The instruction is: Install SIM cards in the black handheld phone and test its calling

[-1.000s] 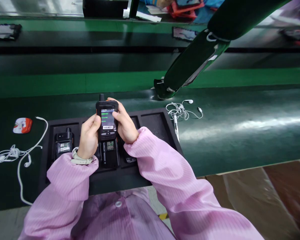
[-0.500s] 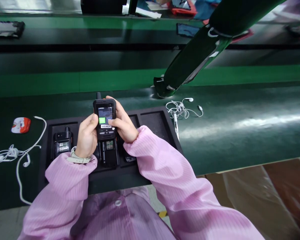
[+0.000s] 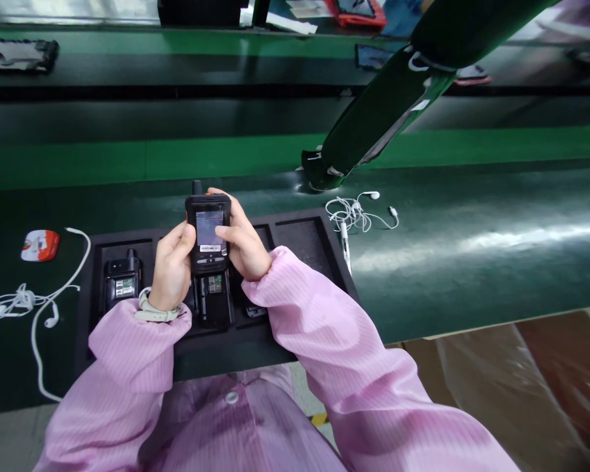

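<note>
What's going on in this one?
A person holds a rugged black-and-orange handset in both hands, the left hand gripping its side and the right hand with fingers over its lit screen. Beneath it sits a black foam tray with other handsets, backs open. White earphones lie beside the tray.

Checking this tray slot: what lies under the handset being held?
Below the handset, the black tray holds a dark device showing a small circuit board; the handset covers its upper end, which cannot be seen.
</note>
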`<act>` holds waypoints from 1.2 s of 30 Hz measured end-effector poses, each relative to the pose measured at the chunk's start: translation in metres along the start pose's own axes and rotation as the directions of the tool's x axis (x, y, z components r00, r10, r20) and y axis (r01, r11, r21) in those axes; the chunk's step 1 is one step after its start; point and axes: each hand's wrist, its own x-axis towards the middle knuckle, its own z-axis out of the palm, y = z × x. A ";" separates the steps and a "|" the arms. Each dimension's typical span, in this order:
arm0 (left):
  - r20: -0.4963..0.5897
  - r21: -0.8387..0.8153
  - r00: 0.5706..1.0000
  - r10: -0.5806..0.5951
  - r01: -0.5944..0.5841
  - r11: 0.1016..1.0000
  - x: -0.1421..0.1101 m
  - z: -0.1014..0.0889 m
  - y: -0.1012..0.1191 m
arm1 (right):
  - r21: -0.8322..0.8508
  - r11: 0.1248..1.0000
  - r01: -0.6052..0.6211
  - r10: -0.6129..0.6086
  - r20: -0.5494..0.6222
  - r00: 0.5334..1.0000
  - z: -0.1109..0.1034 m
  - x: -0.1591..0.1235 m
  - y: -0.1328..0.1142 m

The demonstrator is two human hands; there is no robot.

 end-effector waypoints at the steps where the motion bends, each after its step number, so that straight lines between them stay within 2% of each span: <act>1: 0.000 0.000 1.000 -0.005 0.005 1.000 0.000 0.000 0.000 | 0.036 0.999 -0.010 0.010 -0.011 1.000 0.000 0.001 0.000; 6: 0.002 -0.004 1.000 -0.017 0.017 1.000 -0.001 -0.001 0.001 | 0.116 0.992 -0.054 0.055 -0.003 0.998 0.001 0.002 -0.001; 12: 0.007 -0.033 1.000 -0.014 0.014 0.999 0.000 -0.001 0.001 | 0.006 0.999 -0.038 0.038 -0.027 0.999 0.000 0.002 0.000; 23: -0.001 -0.039 1.000 -0.025 0.025 0.999 0.000 0.000 0.004 | 0.051 0.997 -0.064 0.060 0.073 0.995 -0.004 -0.002 -0.005; 30: 0.011 -0.017 1.000 -0.003 0.003 1.000 -0.001 0.000 0.002 | 0.017 0.998 -0.052 0.052 0.039 0.998 -0.003 -0.001 -0.003; 36: 0.029 0.056 0.999 0.045 -0.046 0.997 -0.001 -0.003 -0.003 | -0.018 1.000 0.010 -0.010 -0.034 0.999 -0.001 0.000 -0.003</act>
